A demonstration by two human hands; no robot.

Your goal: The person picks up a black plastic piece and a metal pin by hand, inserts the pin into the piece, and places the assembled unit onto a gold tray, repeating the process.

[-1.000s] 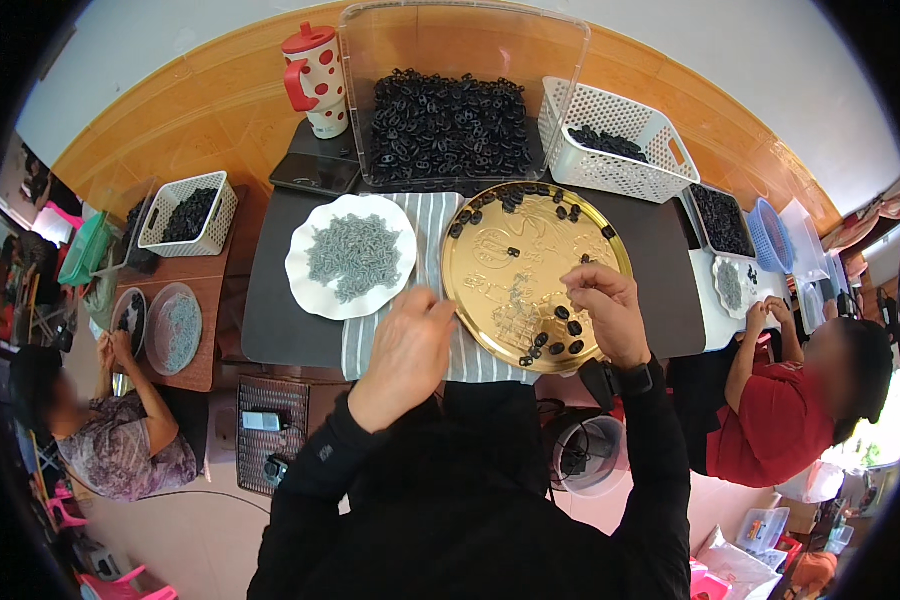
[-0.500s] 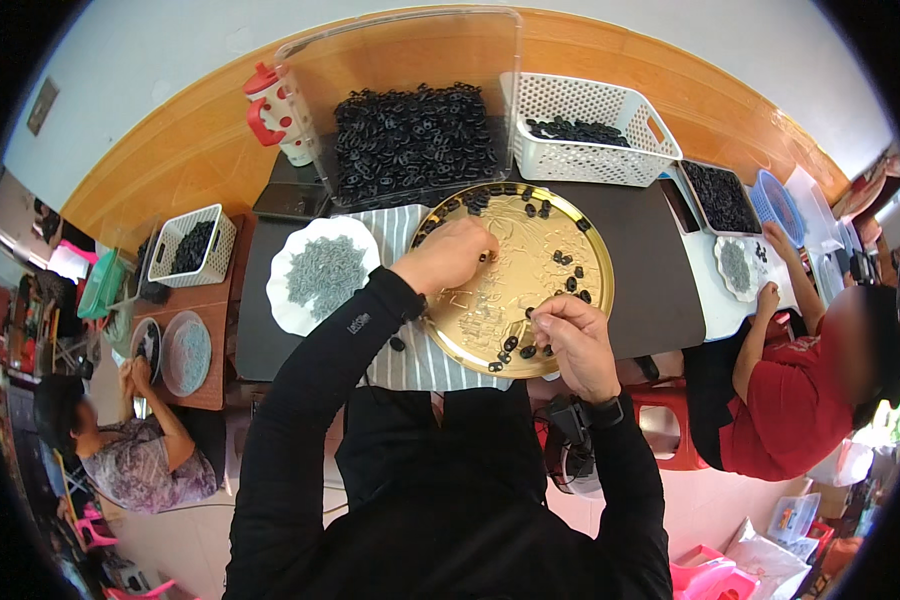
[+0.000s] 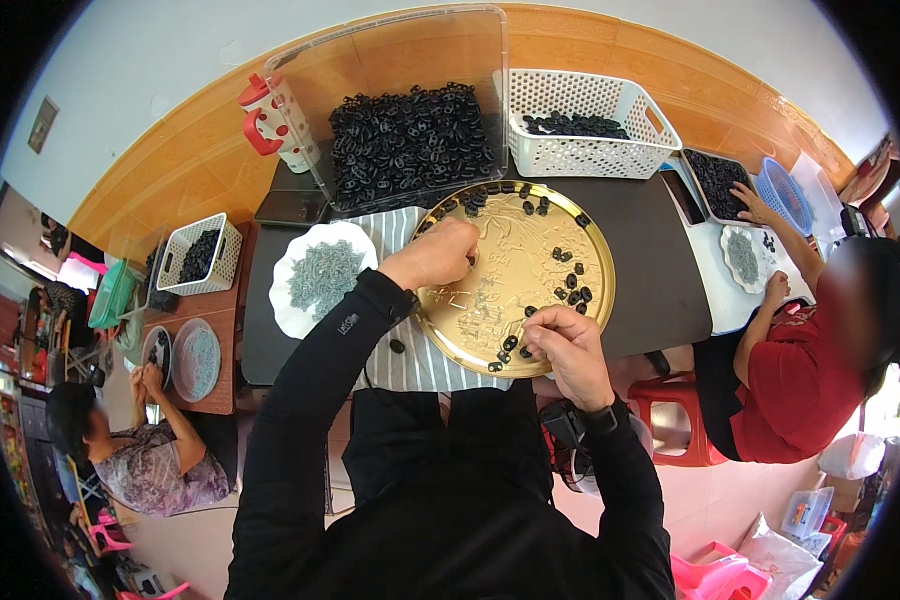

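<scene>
Small black clips [image 3: 573, 288] are seen scattered over a round gold tray [image 3: 590, 255] set on a striped cloth [image 3: 395, 232] at the near edge of the dark tabletop [image 3: 650, 270], with a few more lying at the tray's near rim. The left hand [image 3: 436, 254] is curled over the tray's upper left part, fingers [image 3: 467, 248] bent down onto its surface; whether anything is pinched beneath them cannot be told. The right hand [image 3: 562, 345] is held at the near rim, fingertips drawn together on what appears to be one small black piece. Compared with half a second earlier, the left hand has been drawn back from the tray's far side toward its left edge, while the right hand has stayed at the near rim.

A white plate [image 3: 288, 300] of grey pieces is placed just left of the tray. Behind it, a clear bin [image 3: 490, 60] heaped with black clips, a white basket [image 3: 580, 150] and a red-and-white jug [image 3: 280, 115] are lined up. Other people are seated at neighbouring tables on both sides, against a wood-panelled wall [image 3: 150, 170].
</scene>
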